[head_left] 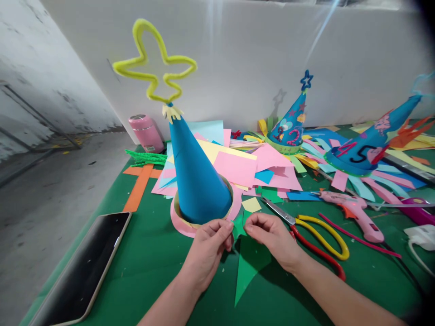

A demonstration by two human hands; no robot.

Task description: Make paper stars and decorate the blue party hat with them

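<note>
A blue paper cone hat (195, 176) with a yellow pipe-cleaner star (154, 61) on top stands on a pink paper ring (185, 226). Just in front of it both my hands pinch the top of a green paper triangle (249, 267), whose point lies toward me on the green table (152, 271). My left hand (209, 246) grips the triangle's left corner, fingers pressed together. My right hand (272, 235) grips its right corner the same way.
A dark tablet (88, 267) lies at the table's left edge. Scissors (312, 235) with yellow and red handles and a pink glue gun (350, 210) lie to the right. Behind are loose coloured sheets (244, 165), two decorated blue hats (290, 127) (367, 145) and a pink flask (146, 133).
</note>
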